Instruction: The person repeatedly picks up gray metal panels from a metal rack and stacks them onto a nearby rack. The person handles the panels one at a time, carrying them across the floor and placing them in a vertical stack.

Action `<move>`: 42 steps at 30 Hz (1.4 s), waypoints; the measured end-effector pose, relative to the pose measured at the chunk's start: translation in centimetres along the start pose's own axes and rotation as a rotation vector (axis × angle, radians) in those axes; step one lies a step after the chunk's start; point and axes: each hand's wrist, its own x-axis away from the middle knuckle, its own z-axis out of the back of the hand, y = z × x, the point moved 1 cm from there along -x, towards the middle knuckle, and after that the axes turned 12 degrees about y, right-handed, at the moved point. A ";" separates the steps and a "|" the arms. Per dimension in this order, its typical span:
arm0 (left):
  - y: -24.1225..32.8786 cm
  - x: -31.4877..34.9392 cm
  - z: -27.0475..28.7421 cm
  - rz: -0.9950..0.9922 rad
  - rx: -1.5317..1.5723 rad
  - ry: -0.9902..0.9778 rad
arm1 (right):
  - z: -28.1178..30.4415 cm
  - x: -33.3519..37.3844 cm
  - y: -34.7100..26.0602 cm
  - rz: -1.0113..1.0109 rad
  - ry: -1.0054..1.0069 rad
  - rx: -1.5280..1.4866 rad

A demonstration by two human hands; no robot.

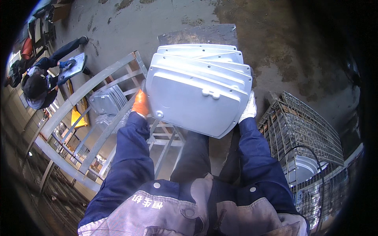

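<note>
A silver-grey cast metal cover [189,100] with rounded corners, a raised rim and small holes along its edge is in front of me, tilted toward me. My left hand [140,104], in an orange-palmed glove, grips its left edge. My right hand [249,107], in a white knit glove, is closed at its right edge, the fingers mostly hidden behind the metal. Several similar covers [226,56] lie fanned out just beyond and under it, on a worn dark board [197,35]. Whether I hold one cover or more I cannot tell.
A grey metal frame rack [87,88] stands at my left, with more stacked covers [108,100] beside it. A wire mesh cage [305,129] holding metal parts is at my right. Far left, another person [37,84] carries a flat panel [74,66] near a yellow object [78,117].
</note>
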 end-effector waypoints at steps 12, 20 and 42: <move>-6.0 3.9 3.2 -0.415 -0.483 0.115 | 1.0 -0.8 -2.2 0.059 0.037 0.251; -8.9 1.3 2.0 0.009 0.246 0.010 | 0.2 -0.8 -3.0 -0.118 -0.046 0.044; -5.8 3.3 -1.2 -0.118 0.064 -0.125 | -1.0 -2.3 -5.2 -0.085 -0.083 0.091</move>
